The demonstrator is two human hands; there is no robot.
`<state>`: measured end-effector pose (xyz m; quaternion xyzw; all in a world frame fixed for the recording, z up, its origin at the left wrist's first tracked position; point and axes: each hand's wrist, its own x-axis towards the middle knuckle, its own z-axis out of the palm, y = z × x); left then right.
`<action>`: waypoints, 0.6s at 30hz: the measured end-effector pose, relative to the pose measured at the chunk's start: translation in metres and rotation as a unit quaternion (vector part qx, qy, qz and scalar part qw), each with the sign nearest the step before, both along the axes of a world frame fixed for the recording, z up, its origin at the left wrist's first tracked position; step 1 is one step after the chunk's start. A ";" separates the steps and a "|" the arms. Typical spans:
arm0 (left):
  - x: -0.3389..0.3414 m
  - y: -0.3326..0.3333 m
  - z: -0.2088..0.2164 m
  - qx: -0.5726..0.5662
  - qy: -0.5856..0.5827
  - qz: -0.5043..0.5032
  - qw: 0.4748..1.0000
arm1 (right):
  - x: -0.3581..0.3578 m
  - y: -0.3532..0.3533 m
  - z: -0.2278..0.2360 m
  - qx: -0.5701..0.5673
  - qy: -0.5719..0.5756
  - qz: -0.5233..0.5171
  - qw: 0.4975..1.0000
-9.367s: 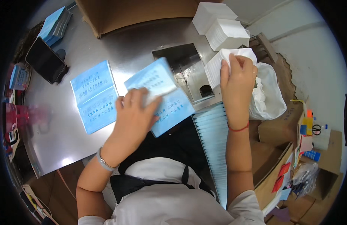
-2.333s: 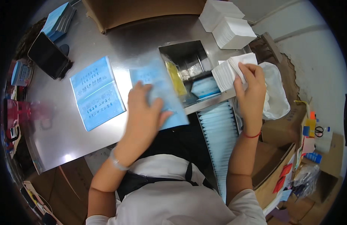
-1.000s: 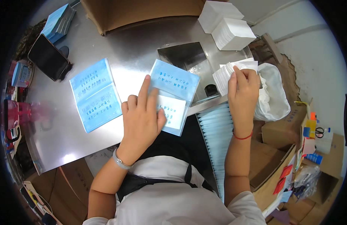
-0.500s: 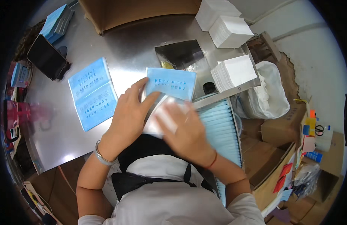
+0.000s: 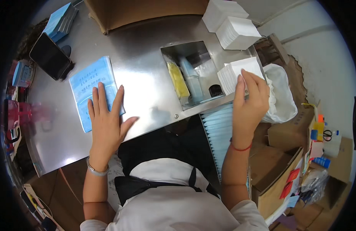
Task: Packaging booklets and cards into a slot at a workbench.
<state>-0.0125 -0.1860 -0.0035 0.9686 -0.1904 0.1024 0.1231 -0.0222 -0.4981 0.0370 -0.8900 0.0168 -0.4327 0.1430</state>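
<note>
My left hand point(image 5: 106, 125) lies open, fingers spread, on a blue printed packet point(image 5: 89, 75) at the left of the metal table. The packet is flat and looks folded across the middle; the hand covers part of its lower half. At the right, my right hand point(image 5: 252, 102) is at a stack of white folded sheets point(image 5: 228, 79), thumb and forefinger pinched close together on the top sheet's edge. Beside the stack, a rectangular opening point(image 5: 191, 57) in the table holds a yellow packet point(image 5: 178, 79) and a pale blue strip. Below the table edge, a row of light blue packets point(image 5: 218, 127) stands on edge.
More white stacks point(image 5: 237, 32) stand at the back right, beside a cardboard box point(image 5: 147, 13). A phone on a stand point(image 5: 50, 57) and blue packets point(image 5: 60, 21) are at the left. A white-lined bin point(image 5: 282, 92) and open cartons point(image 5: 272, 169) flank the right side.
The hands have parted from the blue packet they worked on at the table's front. My left hand moved left onto the packet there; my right hand moved right to the white stack.
</note>
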 end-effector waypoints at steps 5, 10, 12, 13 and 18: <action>0.021 0.030 0.002 -0.084 -0.002 0.035 0.996 | 0.000 -0.018 -0.020 -0.023 0.076 -0.022 0.997; 0.016 0.043 0.007 0.031 0.130 0.172 0.976 | 0.000 -0.021 -0.017 0.036 0.088 0.009 0.995; 0.020 0.036 0.018 -0.008 0.052 0.140 0.989 | -0.002 -0.027 -0.014 0.019 0.083 -0.004 0.996; 0.019 0.022 0.017 -0.037 0.010 0.119 0.992 | -0.008 -0.030 -0.014 0.051 0.125 -0.005 0.991; -0.005 -0.080 -0.005 -0.082 0.007 -0.143 0.986 | -0.005 -0.047 0.000 -0.013 0.152 0.072 0.986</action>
